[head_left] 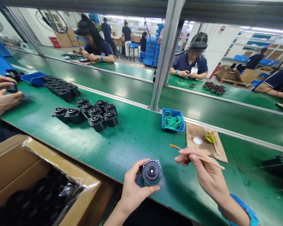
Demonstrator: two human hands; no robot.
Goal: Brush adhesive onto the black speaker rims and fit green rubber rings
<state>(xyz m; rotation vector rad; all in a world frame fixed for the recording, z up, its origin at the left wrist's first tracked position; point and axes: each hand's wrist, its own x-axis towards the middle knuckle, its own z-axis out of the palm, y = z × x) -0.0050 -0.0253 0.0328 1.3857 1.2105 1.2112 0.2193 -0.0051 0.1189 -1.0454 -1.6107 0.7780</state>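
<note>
At the bottom middle, the left hand is part open, curled around the sides of a round black housing by the desk edge, maybe to leave its top uncovered. Lower right, the right hand pinches a thin brush, probably for steadiness. No words can be read.

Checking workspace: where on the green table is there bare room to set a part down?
The green table is bare between the clustered black parts and the blue tray, towards the left hand; also between the cardboard sheet and the dark part at the right edge. Crowded: those parts, and the cardboard with white disc and yellow container.
</note>
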